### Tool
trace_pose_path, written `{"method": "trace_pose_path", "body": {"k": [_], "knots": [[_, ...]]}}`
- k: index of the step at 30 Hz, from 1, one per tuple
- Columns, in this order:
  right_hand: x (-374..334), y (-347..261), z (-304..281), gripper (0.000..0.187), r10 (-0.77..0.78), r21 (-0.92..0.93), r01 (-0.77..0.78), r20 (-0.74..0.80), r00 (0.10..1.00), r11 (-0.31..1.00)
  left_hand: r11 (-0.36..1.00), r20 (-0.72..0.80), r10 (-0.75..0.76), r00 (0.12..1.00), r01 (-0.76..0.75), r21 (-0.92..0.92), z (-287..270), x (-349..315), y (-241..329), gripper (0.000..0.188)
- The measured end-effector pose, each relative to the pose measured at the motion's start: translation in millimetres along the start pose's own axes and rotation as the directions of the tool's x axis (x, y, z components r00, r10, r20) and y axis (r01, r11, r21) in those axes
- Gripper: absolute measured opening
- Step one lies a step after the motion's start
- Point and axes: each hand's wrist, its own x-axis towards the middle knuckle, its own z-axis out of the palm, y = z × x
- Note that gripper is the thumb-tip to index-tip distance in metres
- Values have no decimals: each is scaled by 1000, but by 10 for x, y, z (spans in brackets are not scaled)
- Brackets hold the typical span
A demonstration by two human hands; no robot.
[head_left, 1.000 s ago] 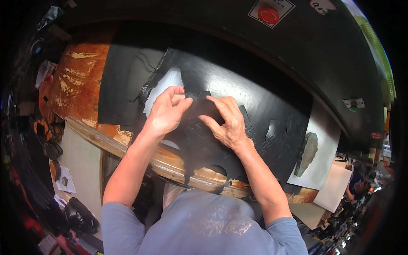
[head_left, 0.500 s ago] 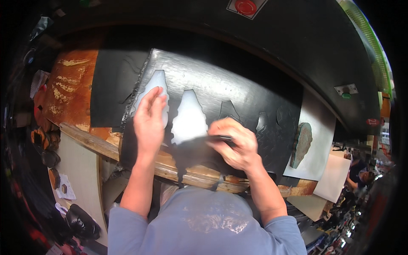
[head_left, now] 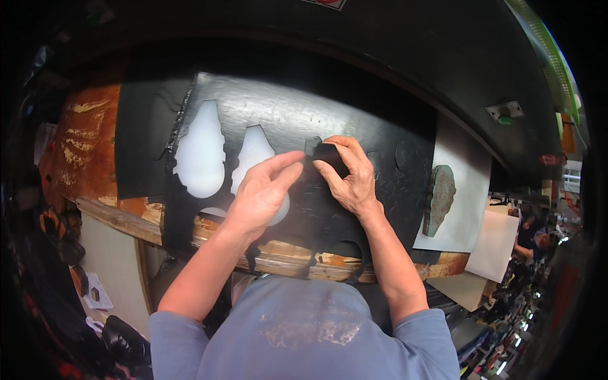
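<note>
head view: a large black sheet (head_left: 354,126) lies flat on a worn wooden workbench (head_left: 82,152), its long side running left to right across the person, with shaped holes punched out of it that show white beneath. the right hand (head_left: 351,180) sits near the middle of the sheet, fingers curled and closed around a small black cut piece (head_left: 329,154), pinched between thumb and fingertips at the upper edge of the hand. the left hand (head_left: 263,190) is just beside it on the left, thumb and fingers partly open and pointing right toward that same piece, the fingertips nearly touching it; whether they actually grip it cannot be told. so the piece lies up and to the right of the left hand and is already in the right hand, which is the nearer one. two tall white cut-outs (head_left: 201,152) lie left of both hands, well within the left arm's side. to the right, apart from the sheet, a grey-green shaped block (head_left: 439,199) rests on a white board (head_left: 462,171)
</note>
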Motion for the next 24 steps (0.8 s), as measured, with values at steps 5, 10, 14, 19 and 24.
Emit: {"method": "trace_pose_path", "body": {"k": [5, 10, 14, 19, 24], "knots": [[18, 44, -62, 32, -38, 32, 37, 20, 999, 999, 983, -196, 30, 980, -64, -174, 100, -271, 37, 58], [24, 96, -13, 37, -97, 37, 97, -1, 995, 995, 942, -90, -101, 991, 67, -330, -31, -235, 23, 69], [5, 112, -7, 42, -73, 61, 72, 4, 997, 995, 995, -117, -58, 991, 47, -90, 40, -62, -43, 46], [23, 142, -20, 57, -147, 25, 148, -38, 988, 989, 995, -147, 48, 988, -60, -81, 283, 32, -90, 45], [32, 173, -112, 60, -52, 105, 53, -17, 999, 993, 902, -10, 253, 968, -239, -359, 406, 274, -281, 32]]}}
